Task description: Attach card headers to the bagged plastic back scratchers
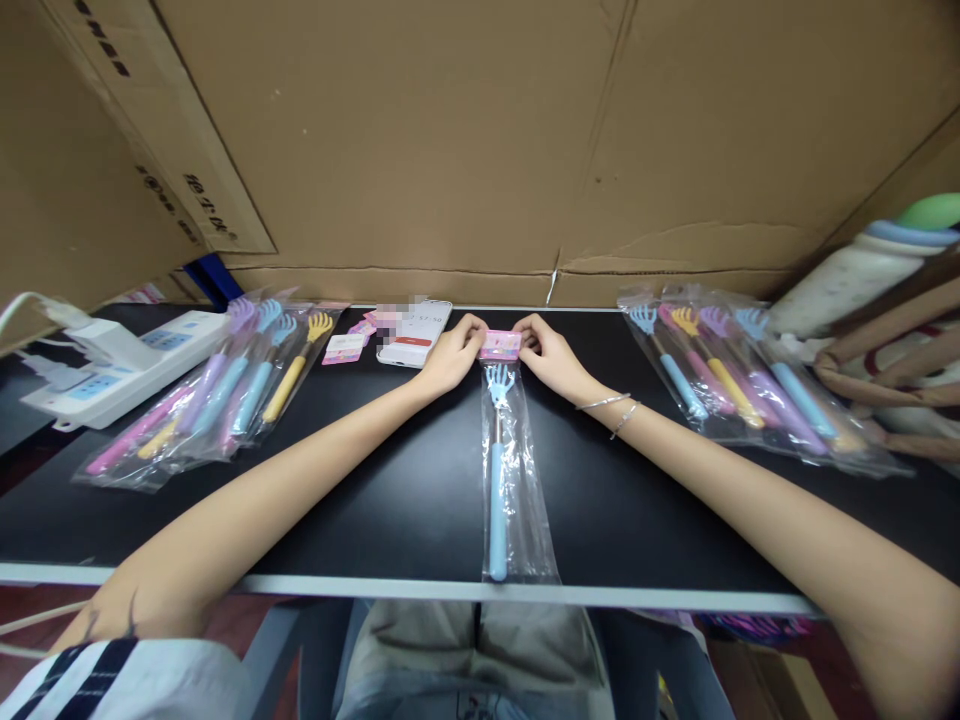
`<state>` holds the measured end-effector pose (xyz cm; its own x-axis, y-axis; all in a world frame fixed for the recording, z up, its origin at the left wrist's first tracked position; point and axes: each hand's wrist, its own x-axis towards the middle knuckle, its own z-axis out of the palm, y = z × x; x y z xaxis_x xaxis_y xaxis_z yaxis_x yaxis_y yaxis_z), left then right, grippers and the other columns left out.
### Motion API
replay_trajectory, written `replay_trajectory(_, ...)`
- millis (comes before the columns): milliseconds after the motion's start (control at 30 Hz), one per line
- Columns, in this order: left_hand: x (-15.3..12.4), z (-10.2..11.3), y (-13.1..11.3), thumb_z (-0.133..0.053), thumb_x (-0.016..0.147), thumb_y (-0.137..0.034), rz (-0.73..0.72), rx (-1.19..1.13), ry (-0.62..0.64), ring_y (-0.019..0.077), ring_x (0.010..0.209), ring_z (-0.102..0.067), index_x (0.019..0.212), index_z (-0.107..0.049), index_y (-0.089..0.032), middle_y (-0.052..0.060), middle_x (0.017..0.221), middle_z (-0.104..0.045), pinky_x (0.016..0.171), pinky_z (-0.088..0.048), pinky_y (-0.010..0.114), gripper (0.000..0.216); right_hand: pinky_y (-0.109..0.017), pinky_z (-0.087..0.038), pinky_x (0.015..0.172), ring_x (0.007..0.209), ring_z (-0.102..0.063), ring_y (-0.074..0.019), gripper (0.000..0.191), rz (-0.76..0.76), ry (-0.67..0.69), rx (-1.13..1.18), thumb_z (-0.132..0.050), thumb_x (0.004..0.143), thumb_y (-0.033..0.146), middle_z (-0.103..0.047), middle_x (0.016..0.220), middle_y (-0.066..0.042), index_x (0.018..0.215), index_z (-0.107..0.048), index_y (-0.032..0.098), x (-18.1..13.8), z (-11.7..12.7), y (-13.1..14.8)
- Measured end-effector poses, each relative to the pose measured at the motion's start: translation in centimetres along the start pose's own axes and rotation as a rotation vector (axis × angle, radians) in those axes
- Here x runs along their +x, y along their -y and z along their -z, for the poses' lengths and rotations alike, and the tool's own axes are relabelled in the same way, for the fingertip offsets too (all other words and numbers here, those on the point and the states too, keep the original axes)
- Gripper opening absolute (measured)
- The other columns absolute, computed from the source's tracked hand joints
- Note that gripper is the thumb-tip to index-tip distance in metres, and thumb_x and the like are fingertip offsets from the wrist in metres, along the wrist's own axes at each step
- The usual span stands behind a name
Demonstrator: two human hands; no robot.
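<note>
1. A cardboard wall [450,130] is seen across the top of the frame.
2. A black table [360,480] is spread across the middle.
3. A left pile [217,390] and a right pile [742,385] of bagged coloured back scratchers are laid at either side.
4. A white power strip [120,365] is set at the left edge.
5. A clear bag [501,480] holding one blue back scratcher is laid lengthwise at the centre.
6. The left hand [450,355] and right hand [555,360] are curled, with fingertips pinched on the pink card [500,345] at the bag's upper end.
7. A phone [416,335] is placed just left of the left hand.
</note>
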<state>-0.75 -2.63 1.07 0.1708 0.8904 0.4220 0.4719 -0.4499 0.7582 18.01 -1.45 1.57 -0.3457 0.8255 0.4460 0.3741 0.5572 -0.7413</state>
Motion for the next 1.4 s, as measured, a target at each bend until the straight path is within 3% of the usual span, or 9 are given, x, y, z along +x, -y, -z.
replay_trajectory(567, 0.09, -0.02, 0.21, -0.038, 0.090, -0.022, -0.010, -0.006, -0.004, 0.0144, 0.081, -0.056, 0.089, -0.051, -0.020, 0.000, 0.087, -0.061, 0.079, -0.042, 0.026, 0.013, -0.031, -0.044, 0.072, 0.075, -0.055, -0.0165, 0.017, 0.006, 0.012, -0.001, -0.051, 0.070, 0.017, -0.058, 0.080, -0.002, 0.086, -0.047, 0.021, 0.02, -0.03, -0.19)
replay_trajectory(1400, -0.08, 0.01, -0.11, -0.041, 0.090, -0.026, 0.014, -0.006, 0.011, 0.0139, 0.077, -0.057, 0.086, -0.049, -0.019, 0.000, 0.079, -0.061, 0.076, -0.044, 0.026, 0.012, -0.029, -0.044, 0.072, 0.075, -0.055, -0.0156, 0.018, 0.006, 0.017, -0.035, -0.049, 0.070, 0.014, -0.057, 0.080, -0.002, 0.087, -0.047, 0.021, -0.04, 0.02, -0.02)
